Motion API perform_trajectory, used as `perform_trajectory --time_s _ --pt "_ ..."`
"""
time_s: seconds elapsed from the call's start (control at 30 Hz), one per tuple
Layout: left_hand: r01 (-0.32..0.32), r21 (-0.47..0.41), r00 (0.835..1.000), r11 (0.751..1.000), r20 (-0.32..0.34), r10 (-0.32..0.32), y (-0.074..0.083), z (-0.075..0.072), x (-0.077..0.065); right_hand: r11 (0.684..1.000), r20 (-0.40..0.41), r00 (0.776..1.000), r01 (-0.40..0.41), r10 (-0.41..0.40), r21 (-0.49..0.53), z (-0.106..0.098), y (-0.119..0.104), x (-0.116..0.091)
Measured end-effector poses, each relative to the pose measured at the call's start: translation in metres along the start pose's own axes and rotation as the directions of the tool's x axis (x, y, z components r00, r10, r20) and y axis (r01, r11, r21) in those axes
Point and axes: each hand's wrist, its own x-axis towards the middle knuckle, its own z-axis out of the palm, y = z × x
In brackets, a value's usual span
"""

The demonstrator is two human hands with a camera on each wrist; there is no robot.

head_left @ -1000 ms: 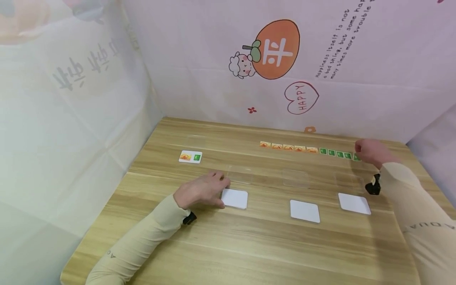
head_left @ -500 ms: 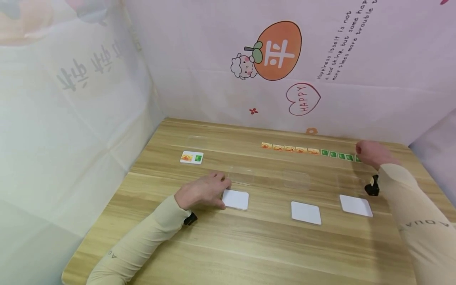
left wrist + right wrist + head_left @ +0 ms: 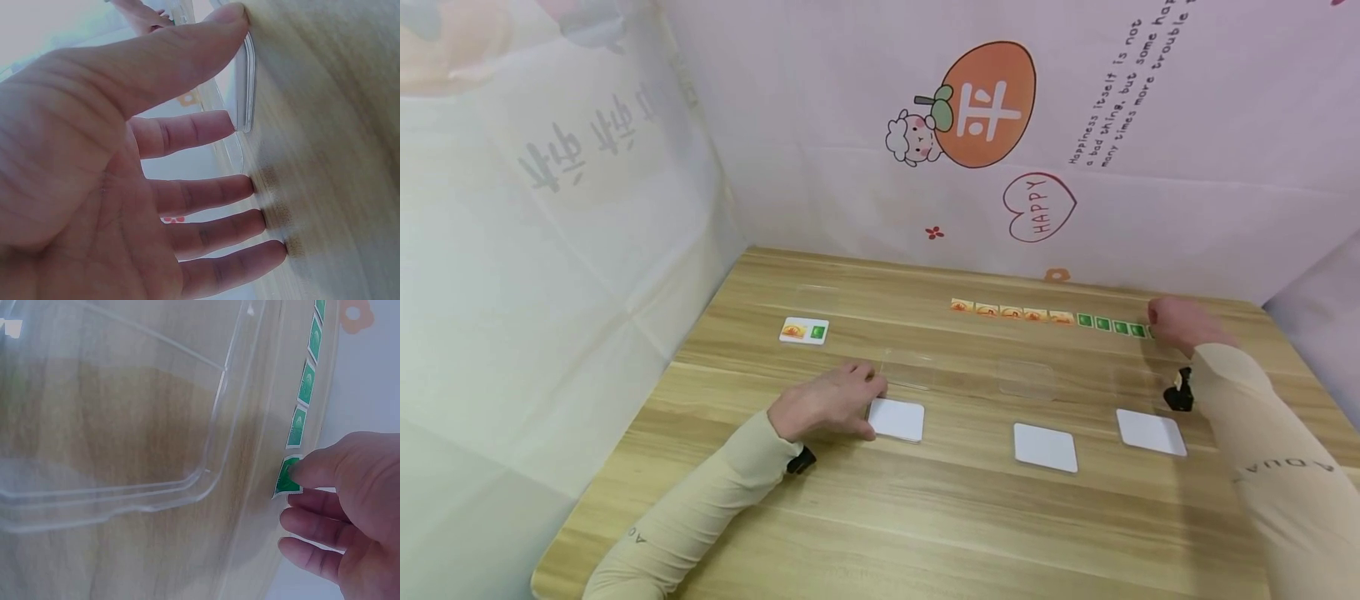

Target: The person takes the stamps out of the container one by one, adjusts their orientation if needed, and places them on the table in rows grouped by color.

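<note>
My left hand (image 3: 835,402) rests at the left end of a white card (image 3: 897,419). In the left wrist view its fingers stretch out, thumb (image 3: 228,19) and index fingertip touching the edge of the card's clear case (image 3: 246,87). My right hand (image 3: 1187,323) is at the right end of a row of small pictures. There, in the right wrist view, thumb and index finger pinch a green stamp (image 3: 287,475) with a white border, its lower corner curled. Other green stamps (image 3: 1102,323) and orange stamps (image 3: 1011,313) continue the row leftward.
Two more white cards (image 3: 1045,447) (image 3: 1151,432) lie to the right. Clear plastic covers (image 3: 1026,379) (image 3: 907,369) sit behind the cards. A white card bearing one orange and one green stamp (image 3: 804,331) lies at the back left. A printed cloth (image 3: 850,192) hangs along the table's far edge.
The right hand moves slightly, staying at the last green stamp. The left hand keeps its place at the white card. The whole view shifts a little.
</note>
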Motion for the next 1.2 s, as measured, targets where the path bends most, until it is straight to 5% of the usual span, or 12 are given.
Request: perform_trajectory --time_s 0.53,1.2 --pt "0.005 0.011 1.0 1.0 0.016 -0.005 0.003 -0.004 0.001 0.999 -0.034 0.999 -0.038 0.039 0.016 0.008 0.006 -0.002" --pt "0.01 -0.029 0.999 1.0 0.036 -0.009 0.0 -0.003 0.001 0.999 0.034 0.998 -0.047 0.046 0.028 0.004 0.012 -0.007"
